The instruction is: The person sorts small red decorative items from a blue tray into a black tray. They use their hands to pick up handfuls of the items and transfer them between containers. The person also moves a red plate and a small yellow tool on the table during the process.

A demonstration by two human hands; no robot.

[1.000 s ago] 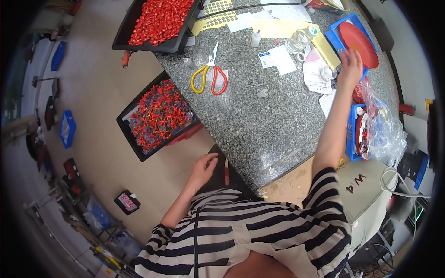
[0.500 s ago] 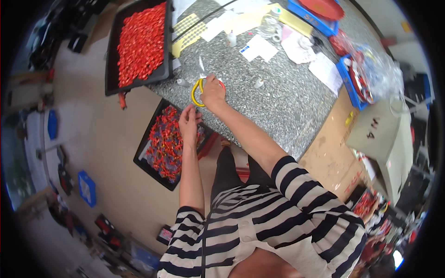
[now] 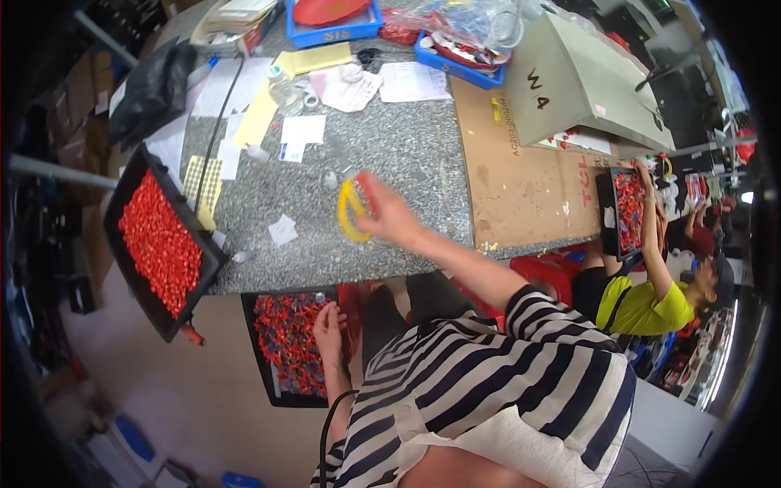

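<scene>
My right hand is over the speckled grey table, closed around a pair of scissors with one yellow and one red handle. Its blades are hard to make out here. Lower and to the left, my left hand is at the right side of a black tray of mixed red and dark small pieces, below the table's front edge. The fingers there are bent together as in a pinch; what they hold, if anything, is too small to name. A small pale thing shows beside the fingertips.
A black tray heaped with red pieces overhangs the table's left corner. Small bottles, papers and blue bins lie farther back. Cardboard and a grey-green box are right. A co-worker in yellow handles another tray.
The view has turned to the right, bringing the co-worker into sight. My right hand still grips the scissors, whose blades no longer show clearly. My left hand remains beside the lower tray.
</scene>
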